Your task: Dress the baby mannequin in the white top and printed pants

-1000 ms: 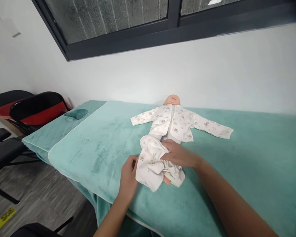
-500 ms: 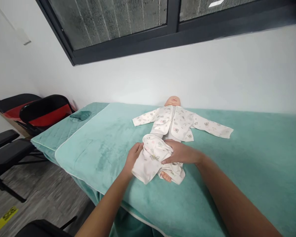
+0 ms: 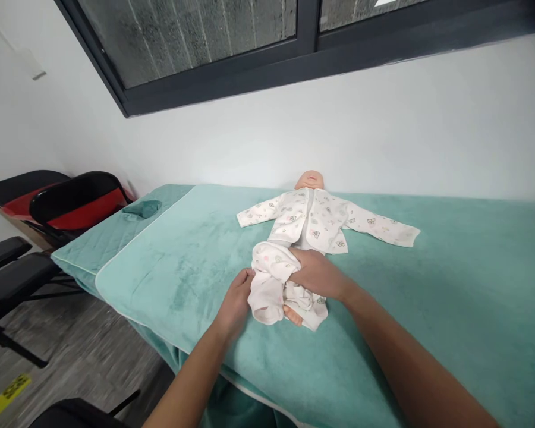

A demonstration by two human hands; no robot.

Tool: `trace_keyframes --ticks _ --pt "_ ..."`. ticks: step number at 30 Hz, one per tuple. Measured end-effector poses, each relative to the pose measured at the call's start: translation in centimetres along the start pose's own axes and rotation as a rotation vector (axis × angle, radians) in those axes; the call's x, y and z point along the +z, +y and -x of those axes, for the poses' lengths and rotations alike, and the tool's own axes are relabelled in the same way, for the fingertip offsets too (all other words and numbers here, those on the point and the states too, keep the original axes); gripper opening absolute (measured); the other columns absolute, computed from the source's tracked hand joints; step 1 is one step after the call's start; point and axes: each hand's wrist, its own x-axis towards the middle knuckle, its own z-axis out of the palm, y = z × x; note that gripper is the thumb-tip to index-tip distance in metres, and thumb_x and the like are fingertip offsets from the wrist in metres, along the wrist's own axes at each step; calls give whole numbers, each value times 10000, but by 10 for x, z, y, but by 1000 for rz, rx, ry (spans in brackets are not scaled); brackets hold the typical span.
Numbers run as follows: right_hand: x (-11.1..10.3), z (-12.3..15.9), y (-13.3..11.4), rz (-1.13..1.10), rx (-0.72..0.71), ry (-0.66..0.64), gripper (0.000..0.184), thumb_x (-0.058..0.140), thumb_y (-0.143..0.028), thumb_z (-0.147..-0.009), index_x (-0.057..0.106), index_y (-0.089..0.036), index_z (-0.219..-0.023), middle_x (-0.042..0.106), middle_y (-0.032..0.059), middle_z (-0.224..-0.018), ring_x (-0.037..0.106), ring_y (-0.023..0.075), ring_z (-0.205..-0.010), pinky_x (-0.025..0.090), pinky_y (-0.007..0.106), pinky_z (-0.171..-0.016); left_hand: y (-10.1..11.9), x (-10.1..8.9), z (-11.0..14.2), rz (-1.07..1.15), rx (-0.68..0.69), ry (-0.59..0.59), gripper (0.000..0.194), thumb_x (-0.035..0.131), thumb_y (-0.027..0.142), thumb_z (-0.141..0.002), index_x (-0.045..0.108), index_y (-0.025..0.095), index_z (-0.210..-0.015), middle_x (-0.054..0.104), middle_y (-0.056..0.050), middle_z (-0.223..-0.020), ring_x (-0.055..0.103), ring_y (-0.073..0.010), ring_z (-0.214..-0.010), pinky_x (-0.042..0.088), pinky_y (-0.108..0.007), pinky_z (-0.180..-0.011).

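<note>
A baby doll [image 3: 311, 179] lies on its back on the green bed, its head toward the wall. It wears a white printed jacket [image 3: 325, 217] with both sleeves spread wide. White printed baby pants [image 3: 267, 288] are bunched around its legs, and one bare foot [image 3: 293, 315] pokes out at the cuff. My left hand [image 3: 239, 297] pinches the outer edge of the pants on the left. Curled over the middle of the pants, my right hand [image 3: 316, 273] grips the fabric, with its fingertips partly hidden in the folds.
The green velvety bed cover [image 3: 173, 267] reaches from the wall to the near edge. Black-and-red folding chairs [image 3: 80, 205] stand at the left, near a black armrest chair [image 3: 13, 273]. A dark window frame [image 3: 232, 68] runs above the bed.
The left pant leg has gone from spread flat to narrower, its cuff opening now showing. My right hand has moved slightly left, with its fingers deeper in the fabric.
</note>
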Motion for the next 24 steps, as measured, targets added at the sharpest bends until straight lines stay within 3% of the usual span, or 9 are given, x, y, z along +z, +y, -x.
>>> trace_keyframes --ticks 3,6,12,15,19,24 --pt "-3 0 3 -60 9 2 276 580 -325 -794 631 -239 -1052 695 25 -1047 630 231 -929 457 301 -745 3 3 11 72 -59 -85 386 739 380 -666 626 175 -973 674 -40 -920 608 -186 -817 471 -300 -757" --pt "-4 -1 7 -102 5 6 349 581 -336 -794 619 -243 -1128 681 31 -1105 618 243 -982 470 319 -786 1 6 10 10 11 -6 313 717 342 -674 606 171 -912 668 -34 -880 605 -189 -827 467 -301 -762" --pt "-2 -1 7 -87 5 24 275 558 -272 -781 625 -228 -1044 696 18 -997 625 228 -912 460 300 -750 -2 2 -24 -169 256 128 191 664 264 -650 538 181 -767 638 -4 -802 567 -170 -778 450 -300 -769" --pt "-3 0 4 -74 -6 20 187 577 -305 -783 624 -235 -950 698 -2 -948 625 221 -871 441 288 -718 3 -1 -44 -296 315 154 166 653 244 -631 528 189 -724 614 14 -753 555 -174 -770 443 -303 -756" --pt "-2 -1 2 -85 -6 14 167 585 -324 -785 616 -239 -926 697 -7 -942 623 215 -863 425 277 -699 6 -1 -57 -369 338 109 148 649 261 -645 534 194 -710 587 28 -702 541 -170 -738 435 -300 -722" --pt "6 -4 -1 27 73 148 149 528 -274 -808 590 -222 -934 685 34 -936 605 210 -841 383 268 -669 0 3 -52 -275 250 137 166 611 280 -696 559 188 -824 634 12 -760 571 -164 -727 454 -284 -678"
